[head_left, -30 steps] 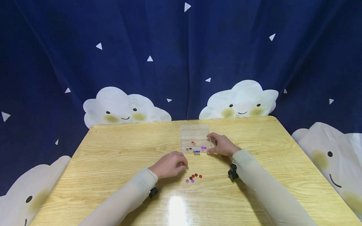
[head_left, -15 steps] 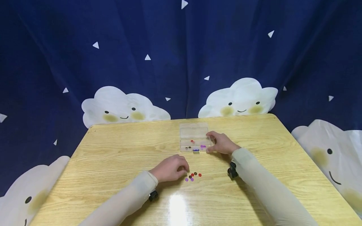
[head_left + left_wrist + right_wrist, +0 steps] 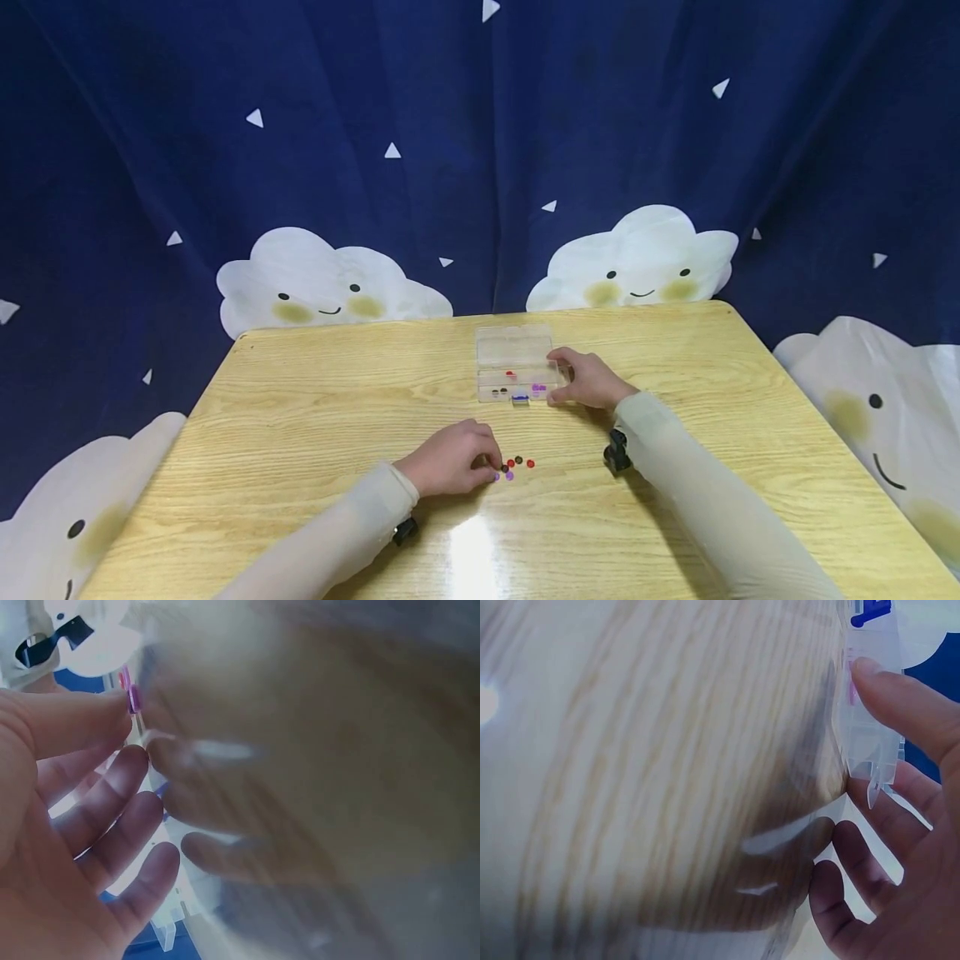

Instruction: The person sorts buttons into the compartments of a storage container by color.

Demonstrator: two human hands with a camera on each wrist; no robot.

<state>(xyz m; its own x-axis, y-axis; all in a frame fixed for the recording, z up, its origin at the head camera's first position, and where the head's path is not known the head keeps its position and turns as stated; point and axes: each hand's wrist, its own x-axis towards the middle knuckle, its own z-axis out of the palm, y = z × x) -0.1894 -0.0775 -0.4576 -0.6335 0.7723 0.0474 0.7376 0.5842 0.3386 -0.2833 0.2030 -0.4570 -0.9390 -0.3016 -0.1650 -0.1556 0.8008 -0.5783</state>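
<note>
My left hand (image 3: 453,458) is down at a loose group of small round beads on the table, thumb and index finger closing round a purple bead (image 3: 135,699) at its edge. Beside it lie another purple bead (image 3: 509,476), two dark beads and two red beads (image 3: 531,463). My right hand (image 3: 592,383) grips the right end of a clear plastic compartment box (image 3: 870,746), thumb at its front and fingers behind. The box's lid (image 3: 513,346) is raised at the back. Inside are dark beads (image 3: 499,392) at left, a red bead (image 3: 510,374) in the middle and purple beads (image 3: 538,388) at right.
A blue latch (image 3: 520,399) sticks out at the box's front. The wooden table (image 3: 337,375) ends against a dark blue curtain (image 3: 480,167) with white clouds and triangles. Bright glare lies on the table's near part.
My left hand has moved down and slightly right, from beyond the loose beads to the leftmost purple one. My right hand stays on the box; the head view has shifted slightly.
</note>
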